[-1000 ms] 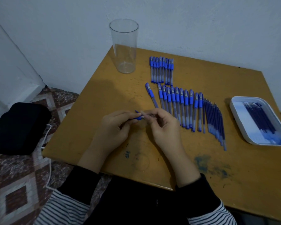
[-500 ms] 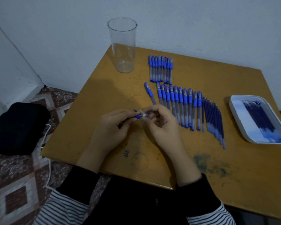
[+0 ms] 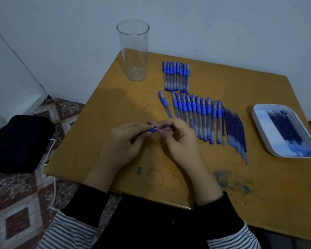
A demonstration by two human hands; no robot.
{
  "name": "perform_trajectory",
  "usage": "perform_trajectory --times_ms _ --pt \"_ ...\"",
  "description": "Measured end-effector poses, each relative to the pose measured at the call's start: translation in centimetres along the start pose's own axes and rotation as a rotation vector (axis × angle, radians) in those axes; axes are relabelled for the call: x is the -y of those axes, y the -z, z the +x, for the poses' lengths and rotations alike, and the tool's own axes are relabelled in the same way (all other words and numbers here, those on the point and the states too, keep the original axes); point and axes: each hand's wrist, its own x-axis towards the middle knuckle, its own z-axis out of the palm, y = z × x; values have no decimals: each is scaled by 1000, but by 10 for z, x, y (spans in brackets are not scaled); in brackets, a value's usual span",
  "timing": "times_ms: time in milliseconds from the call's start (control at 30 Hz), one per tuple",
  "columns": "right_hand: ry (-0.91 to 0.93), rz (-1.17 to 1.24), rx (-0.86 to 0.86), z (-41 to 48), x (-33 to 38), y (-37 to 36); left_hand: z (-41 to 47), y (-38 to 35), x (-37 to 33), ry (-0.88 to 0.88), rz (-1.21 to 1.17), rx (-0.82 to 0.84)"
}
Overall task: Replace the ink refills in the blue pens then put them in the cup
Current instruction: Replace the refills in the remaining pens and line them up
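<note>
Inspector: Left hand point(image 3: 126, 141) pinches the blue tip section point(image 3: 152, 130) of a dismantled pen between thumb and fingers. Right hand point(image 3: 180, 141) is curled round what appears to be the clear barrel point(image 3: 160, 125), and its fingertips meet those of the left. Head view only. The joint is small and partly hidden, so I cannot tell whether a refill sits inside.

Clerk: Location of the work?

Inspector: Just above the table point(image 3: 276, 186), left of centre and toward its near edge. The cup point(image 3: 134, 51) stands on the far left corner, well apart from both hands, and I see no pen in it.

Clerk: Hazards?

Inspector: Four, in my judgement.
- The tip section is small and held only by a pinch. A slip could send it rolling off the near edge.
- Forcing the parts together off-axis may bend the metal point or cross the thread.
- The row of pens point(image 3: 196, 114) lies just beside the right hand. A careless wrist could scatter them into the loose refills point(image 3: 235, 130) next to them.
- More refills lie in the tray point(image 3: 267, 126) near the right edge. I cannot tell which set is spent, so a mix-up is possible.

Clerk: And the cup?

Inspector: Tall, narrow and near the corner. A pen dropped in hard could topple it.
</note>
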Motion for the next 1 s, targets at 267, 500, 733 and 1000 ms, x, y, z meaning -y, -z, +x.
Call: perform_trajectory --times_ms 267,500,733,1000 --pt "-53 78 30 -1 2 0 1 0 -3 -29 25 11" --pt "-122 141 20 -1 6 1 1 1 -4 -24 34 6" --pt "-183 303 -54 -1 8 9 0 0 0 6 16 -10" --pt "-200 59 -150 -9 -2 21 0 1 -1 36 25 16"
